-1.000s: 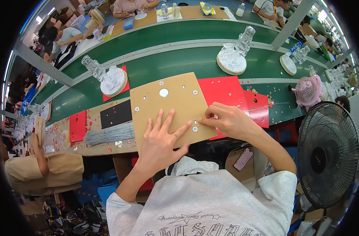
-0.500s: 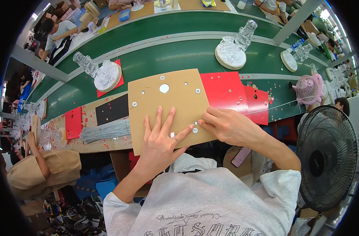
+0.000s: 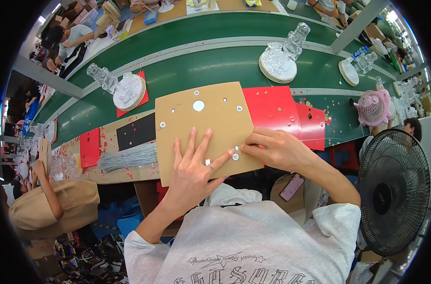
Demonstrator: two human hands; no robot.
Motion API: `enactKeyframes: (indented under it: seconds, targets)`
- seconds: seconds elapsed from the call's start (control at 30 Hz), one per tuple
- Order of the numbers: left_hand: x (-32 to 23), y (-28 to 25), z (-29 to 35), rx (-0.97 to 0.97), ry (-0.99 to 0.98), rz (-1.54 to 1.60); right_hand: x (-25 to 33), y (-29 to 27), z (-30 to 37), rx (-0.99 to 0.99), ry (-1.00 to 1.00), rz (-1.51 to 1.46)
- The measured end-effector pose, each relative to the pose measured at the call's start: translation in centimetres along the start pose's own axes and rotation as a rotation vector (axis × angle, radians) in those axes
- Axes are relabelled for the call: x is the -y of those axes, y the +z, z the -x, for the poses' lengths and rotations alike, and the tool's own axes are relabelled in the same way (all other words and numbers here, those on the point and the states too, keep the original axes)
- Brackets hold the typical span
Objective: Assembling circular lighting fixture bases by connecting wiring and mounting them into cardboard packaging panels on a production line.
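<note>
A tan cardboard panel (image 3: 210, 106) lies in front of me, with one large round hole, small square slots and several white ring-like fittings. My left hand (image 3: 192, 163) rests on its near part, fingers spread and palm down, pressing on the board. The left index fingertip reaches a small slot near the right edge. At that slot, my right hand (image 3: 272, 149) is closed in a pinch, thumb and index finger together. What it pinches is too small to make out. Just below these fingertips sits a white fitting (image 3: 235, 157) on the panel.
Red sheets (image 3: 272, 106) lie right of the panel. Left are a bundle of thin grey wires (image 3: 130, 158), a black sheet (image 3: 137, 132) and a red one (image 3: 89, 147). Clear figures on round bases (image 3: 129, 92) stand on the green belt (image 3: 191, 66). A black fan (image 3: 383, 191) stands right.
My right fingers have shifted slightly at the slot, still pinched. A thin line that ran rightward from behind my right hand no longer shows clearly. The left hand keeps its place.
</note>
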State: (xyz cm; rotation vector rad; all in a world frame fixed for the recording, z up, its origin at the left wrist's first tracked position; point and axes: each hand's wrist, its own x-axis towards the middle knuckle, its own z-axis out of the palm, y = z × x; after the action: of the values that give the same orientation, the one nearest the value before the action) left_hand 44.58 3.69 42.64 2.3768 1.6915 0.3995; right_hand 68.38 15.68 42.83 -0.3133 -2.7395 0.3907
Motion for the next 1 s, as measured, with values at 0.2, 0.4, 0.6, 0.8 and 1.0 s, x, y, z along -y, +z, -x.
enactKeyframes:
  seconds: [0.2,0.4,0.6,0.8,1.0]
  targets:
    - [-0.1,0.3,0.1,-0.019,-0.013,0.041,-0.5,-0.4,0.8,0.048,0.076,-0.060]
    - [-0.2,0.4,-0.3,-0.056,0.003,0.023,-0.6,0.3,0.2,0.011,-0.058,-0.002]
    - [-0.7,0.4,-0.8,-0.063,0.003,0.026,-0.9,0.5,0.7,-0.031,-0.077,0.031]
    - [-1.7,0.9,-1.3,-0.057,-0.002,0.010,-1.3,0.0,2.1,-0.008,-0.052,0.040]
    - [-2.5,1.2,-1.2,-0.057,-0.006,0.009,-1.8,-0.4,2.9,-0.002,-0.036,-0.034]
